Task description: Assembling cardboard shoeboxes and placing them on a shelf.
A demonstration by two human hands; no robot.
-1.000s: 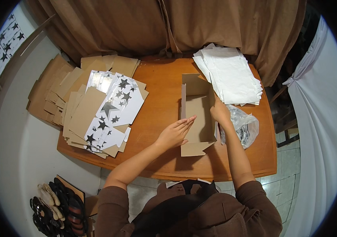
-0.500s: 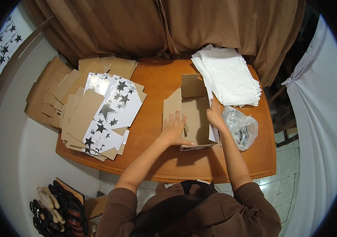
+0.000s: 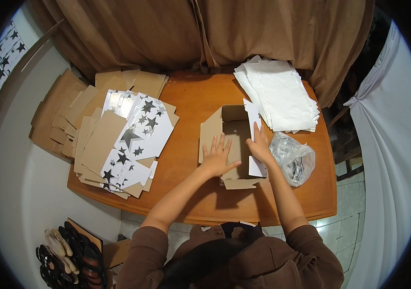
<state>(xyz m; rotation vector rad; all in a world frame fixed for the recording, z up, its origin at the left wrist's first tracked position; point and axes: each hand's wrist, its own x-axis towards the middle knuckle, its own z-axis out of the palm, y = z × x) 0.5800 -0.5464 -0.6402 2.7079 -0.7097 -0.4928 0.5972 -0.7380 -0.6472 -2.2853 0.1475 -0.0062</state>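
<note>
"Two hands on one open cardboard box (image 3: 236, 135). Position?"

"Just right of the frame's centre, on the brown tabletop (image 3: 191, 108). Opening faces up; bare cardboard inside."

"Left hand (image 3: 215, 162)?"

"Fingers spread wide, laid over the left flap (image 3: 209, 130), which leans outward. Thumb reaches toward the opening. Nothing gripped, as far as I can see."

"Right hand (image 3: 262, 149)?"

"At the box's right side, over the white flap (image 3: 252, 113). Fingers point toward the top of the frame, thumb toward the opening. Cannot tell whether they pinch the flap or only press it."

"Front flap (image 3: 240, 184)?"

"Juts out at the lower edge of the box, toward the person. No hand on it."

"Step in hand?"

"My judgement: setting the flaps, with the right one being bent over the opening. The next move would call for steady pressure along that fold, and for the left palm to keep the box from sliding."

"Surroundings?"

"Left of frame: a pile of flat cardboard pieces (image 3: 91, 156), a star-printed sheet (image 3: 140, 137) on top. Upper right: a stack of white paper (image 3: 282, 98). Below that stack, just beside the right hand: a clear plastic bag (image 3: 290, 159); contents too unclear to name."
</note>
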